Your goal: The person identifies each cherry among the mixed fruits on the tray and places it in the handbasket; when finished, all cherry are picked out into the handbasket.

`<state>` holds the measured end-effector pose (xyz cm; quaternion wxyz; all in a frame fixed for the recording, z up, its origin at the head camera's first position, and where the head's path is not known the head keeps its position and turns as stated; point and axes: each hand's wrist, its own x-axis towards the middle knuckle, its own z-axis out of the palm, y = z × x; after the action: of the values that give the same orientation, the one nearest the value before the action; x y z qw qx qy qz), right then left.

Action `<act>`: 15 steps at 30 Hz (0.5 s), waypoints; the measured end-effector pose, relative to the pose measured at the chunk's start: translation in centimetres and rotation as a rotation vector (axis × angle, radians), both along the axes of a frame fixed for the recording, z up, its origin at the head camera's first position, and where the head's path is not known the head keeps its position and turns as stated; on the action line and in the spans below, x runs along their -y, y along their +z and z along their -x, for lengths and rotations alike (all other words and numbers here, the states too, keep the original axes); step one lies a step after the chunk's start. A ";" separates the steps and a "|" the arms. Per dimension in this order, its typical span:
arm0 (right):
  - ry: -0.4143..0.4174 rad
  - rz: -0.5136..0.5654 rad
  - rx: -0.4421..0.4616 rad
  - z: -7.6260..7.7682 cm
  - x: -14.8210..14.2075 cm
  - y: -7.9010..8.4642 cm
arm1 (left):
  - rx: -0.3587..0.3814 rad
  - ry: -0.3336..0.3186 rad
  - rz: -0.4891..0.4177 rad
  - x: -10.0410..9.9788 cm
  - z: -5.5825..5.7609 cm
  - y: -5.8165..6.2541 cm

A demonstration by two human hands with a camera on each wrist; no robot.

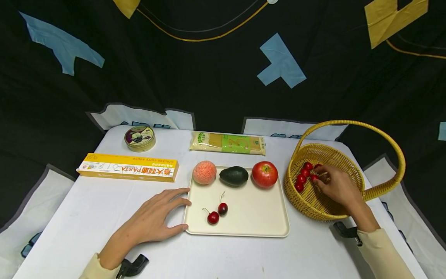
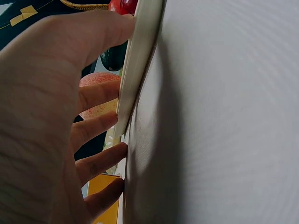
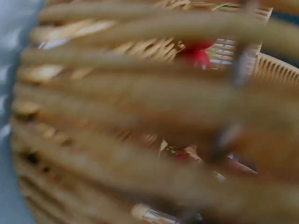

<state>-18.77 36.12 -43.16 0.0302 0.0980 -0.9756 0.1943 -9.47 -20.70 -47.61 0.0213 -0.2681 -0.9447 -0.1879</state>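
My left hand (image 1: 156,215) lies along the left edge of the cream tray (image 1: 254,228), its thumb and fingertips against the rim. On the tray are two dark red cherries (image 1: 213,217) with stems, a peach (image 1: 204,173), an avocado (image 1: 234,176) and a red apple (image 1: 265,174). My right hand (image 1: 338,186) reaches down into the wicker basket (image 1: 303,203), thumb and fingertips right at some of the red cherries (image 1: 301,179) inside. In the right wrist view the basket's woven wall (image 3: 117,102) hides most of that hand; I cannot tell whether it pinches a cherry.
The basket's tall handle (image 1: 400,155) arches over its right side. Behind the tray lies a pasta packet (image 1: 228,143). A yellow pasta box (image 1: 129,167) and a round tin (image 1: 140,138) stand at the back left of the white-covered table (image 1: 223,257).
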 end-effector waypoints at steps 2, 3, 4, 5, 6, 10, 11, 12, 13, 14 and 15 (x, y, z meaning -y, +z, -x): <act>-0.005 -0.010 -0.027 -0.2 0.3 0.3 | -0.001 0.000 0.002 0.0 0.0 0.0; -0.003 -0.010 -0.041 -0.3 0.5 0.4 | -0.001 0.000 0.003 0.0 0.0 0.0; -0.001 -0.011 -0.060 -0.4 0.8 0.6 | 0.000 0.000 0.004 0.0 0.0 0.0; 0.000 -0.015 -0.081 -0.6 1.1 0.8 | 0.000 0.001 0.005 0.0 0.0 0.0; 0.003 -0.017 -0.105 -0.7 1.5 1.1 | 0.001 0.001 0.006 0.0 0.0 0.0; 0.024 -0.012 -0.189 -1.4 3.2 1.9 | 0.001 0.002 0.009 0.0 0.0 0.0; 0.030 -0.013 -0.211 -1.5 3.7 2.1 | 0.001 0.002 0.010 0.0 0.0 0.0; 0.040 -0.010 -0.232 -1.7 4.2 2.2 | 0.000 0.001 0.010 0.0 0.0 0.0; 0.049 -0.008 -0.254 -1.8 4.6 2.3 | 0.000 0.001 0.010 0.0 0.0 0.0; 0.059 -0.005 -0.275 -1.9 5.1 2.4 | -0.001 0.000 0.010 0.0 0.0 0.0; 0.070 -0.003 -0.295 -2.0 5.5 2.5 | -0.001 0.000 0.009 0.0 0.0 0.0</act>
<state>-16.79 30.61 -40.66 0.1663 0.1595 -0.9568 0.1771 -9.47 -20.70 -47.63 0.0206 -0.2684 -0.9454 -0.1836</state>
